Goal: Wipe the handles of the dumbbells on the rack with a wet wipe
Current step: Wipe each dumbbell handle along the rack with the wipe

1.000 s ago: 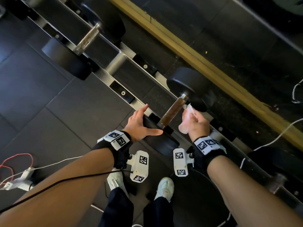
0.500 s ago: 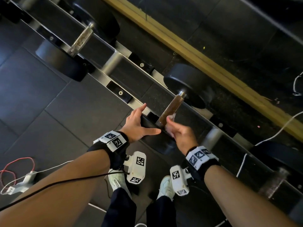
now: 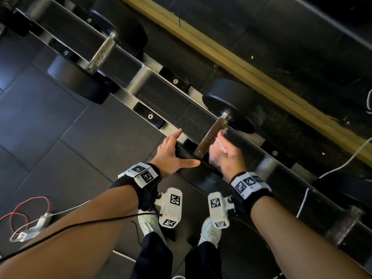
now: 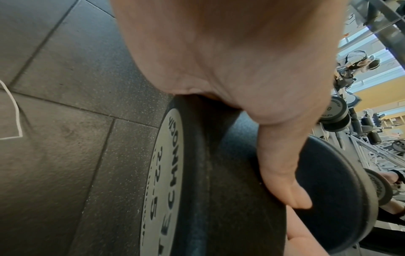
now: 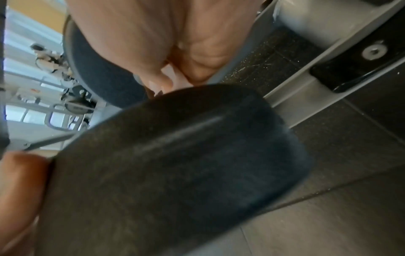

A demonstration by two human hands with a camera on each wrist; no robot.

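Observation:
A dumbbell lies across the rack rail (image 3: 141,101) with a rusty brown handle (image 3: 211,137) between two black heads. My left hand (image 3: 181,150) rests open on the near head (image 3: 189,154), fingers spread and thumb pointing right. In the left wrist view the thumb (image 4: 282,173) lies over that head (image 4: 219,190), which is marked 22.5. My right hand (image 3: 221,146) grips a white wet wipe (image 3: 220,141) and holds it against the right side of the handle, near its middle. In the right wrist view the curled fingers (image 5: 157,76) hold the wipe (image 5: 175,81) above the near head (image 5: 175,164).
Another dumbbell (image 3: 101,53) sits on the rack at the upper left, a third (image 3: 346,224) at the lower right. A yellow wooden strip (image 3: 241,67) runs behind the rack. Cables and a small box (image 3: 32,228) lie on the dark tiles at my left, near my shoes (image 3: 209,232).
My right hand slid the wipe down the handle from the far end toward the near head, then came back up a little. The left hand stayed on the near head.

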